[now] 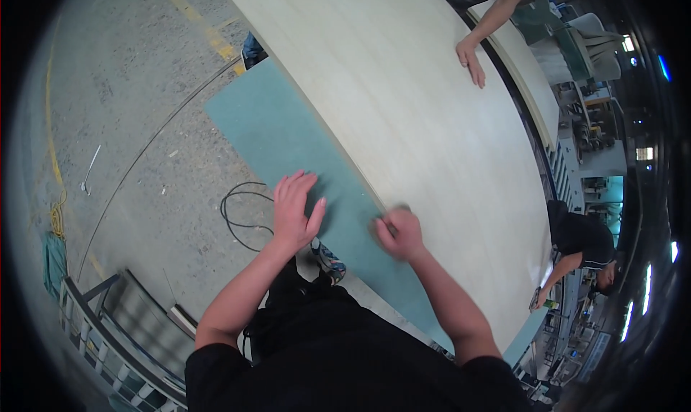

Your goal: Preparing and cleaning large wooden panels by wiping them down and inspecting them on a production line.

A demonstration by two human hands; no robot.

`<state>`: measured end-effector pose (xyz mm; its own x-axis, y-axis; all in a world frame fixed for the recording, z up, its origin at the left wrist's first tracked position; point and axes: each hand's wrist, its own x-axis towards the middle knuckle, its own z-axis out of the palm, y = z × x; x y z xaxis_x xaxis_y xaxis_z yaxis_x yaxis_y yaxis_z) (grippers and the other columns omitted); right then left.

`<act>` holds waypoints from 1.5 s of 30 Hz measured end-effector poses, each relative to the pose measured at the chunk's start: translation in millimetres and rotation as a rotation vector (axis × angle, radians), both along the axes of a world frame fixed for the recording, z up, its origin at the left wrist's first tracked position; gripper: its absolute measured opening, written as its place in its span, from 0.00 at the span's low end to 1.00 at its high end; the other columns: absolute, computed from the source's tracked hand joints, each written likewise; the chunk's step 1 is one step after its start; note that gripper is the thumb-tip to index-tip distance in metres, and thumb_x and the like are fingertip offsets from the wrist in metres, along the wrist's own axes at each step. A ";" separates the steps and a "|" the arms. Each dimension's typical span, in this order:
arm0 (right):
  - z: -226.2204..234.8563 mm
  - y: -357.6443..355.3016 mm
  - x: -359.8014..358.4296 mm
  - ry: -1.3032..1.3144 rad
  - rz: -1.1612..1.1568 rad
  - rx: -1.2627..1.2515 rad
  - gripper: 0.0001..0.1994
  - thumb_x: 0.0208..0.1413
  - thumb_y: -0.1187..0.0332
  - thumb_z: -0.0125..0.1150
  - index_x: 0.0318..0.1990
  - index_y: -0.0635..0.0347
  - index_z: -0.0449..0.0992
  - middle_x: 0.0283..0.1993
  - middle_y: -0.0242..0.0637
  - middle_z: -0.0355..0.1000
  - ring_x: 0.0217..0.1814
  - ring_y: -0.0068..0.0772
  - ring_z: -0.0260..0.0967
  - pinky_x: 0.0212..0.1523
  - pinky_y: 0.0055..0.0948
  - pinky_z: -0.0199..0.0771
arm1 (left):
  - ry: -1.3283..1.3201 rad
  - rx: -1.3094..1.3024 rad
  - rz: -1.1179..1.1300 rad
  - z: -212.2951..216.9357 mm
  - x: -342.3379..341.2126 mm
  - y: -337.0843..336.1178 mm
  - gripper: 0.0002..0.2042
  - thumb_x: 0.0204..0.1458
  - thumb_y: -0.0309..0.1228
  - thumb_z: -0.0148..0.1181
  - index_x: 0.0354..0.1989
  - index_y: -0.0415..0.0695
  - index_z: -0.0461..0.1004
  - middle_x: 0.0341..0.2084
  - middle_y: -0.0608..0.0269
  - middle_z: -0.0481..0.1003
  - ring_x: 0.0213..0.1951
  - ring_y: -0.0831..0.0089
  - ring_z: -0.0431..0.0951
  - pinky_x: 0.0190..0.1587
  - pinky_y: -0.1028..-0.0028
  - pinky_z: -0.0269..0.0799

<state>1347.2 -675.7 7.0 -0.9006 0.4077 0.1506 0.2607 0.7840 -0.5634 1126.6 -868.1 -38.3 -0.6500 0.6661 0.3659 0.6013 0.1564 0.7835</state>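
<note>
A large pale wooden panel [425, 117] lies across a blue-green board [270, 120], which sticks out along the panel's left side. My left hand [294, 212] is over the blue-green board near its left edge, fingers stretched out and holding nothing. Curled closed, my right hand [403, 233] is at the panel's near left edge. It is blurred by motion, with a dark smear beside the fingers; what it holds, if anything, I cannot make out. A co-worker's hand [471, 63] rests flat on the panel's far part.
A second person [579, 239] bends at the panel's right side. Black cable [234, 214] lies coiled on the concrete floor [137, 124] left of my legs. A metal railing [108, 340] stands at the lower left. Roller conveyors [560, 174] and machinery line the right.
</note>
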 end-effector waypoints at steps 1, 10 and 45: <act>4.1 -6.8 33.3 -0.043 -0.085 -0.035 0.12 0.61 0.67 0.70 0.27 0.57 0.75 0.25 0.43 0.72 0.27 0.47 0.71 0.31 0.41 0.70 | 0.025 0.019 -0.014 1.8 -7.5 11.8 0.22 0.60 0.32 0.66 0.61 0.38 0.75 0.60 0.50 0.77 0.68 0.48 0.72 0.74 0.44 0.58; 61.9 2.7 60.8 -0.117 -0.689 -0.398 0.09 0.63 0.70 0.69 0.46 0.65 0.80 0.38 0.36 0.81 0.43 0.24 0.77 0.47 0.28 0.78 | 0.349 0.071 0.150 -2.8 -168.9 181.1 0.18 0.60 0.38 0.65 0.53 0.41 0.79 0.55 0.52 0.79 0.62 0.52 0.74 0.69 0.53 0.63; 20.9 61.9 -114.1 -0.655 -0.510 -0.468 0.18 0.61 0.62 0.72 0.25 0.60 0.72 0.22 0.24 0.67 0.27 0.16 0.61 0.31 0.29 0.67 | 0.218 0.036 0.310 -21.3 -194.9 219.6 0.17 0.55 0.38 0.68 0.47 0.41 0.82 0.54 0.59 0.79 0.62 0.60 0.74 0.73 0.58 0.60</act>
<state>1233.1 -613.8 27.9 -0.4449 0.6662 -0.5985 0.8842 0.2204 -0.4119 931.7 -648.5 -59.6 -0.7231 0.4341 0.5374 0.6828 0.3316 0.6510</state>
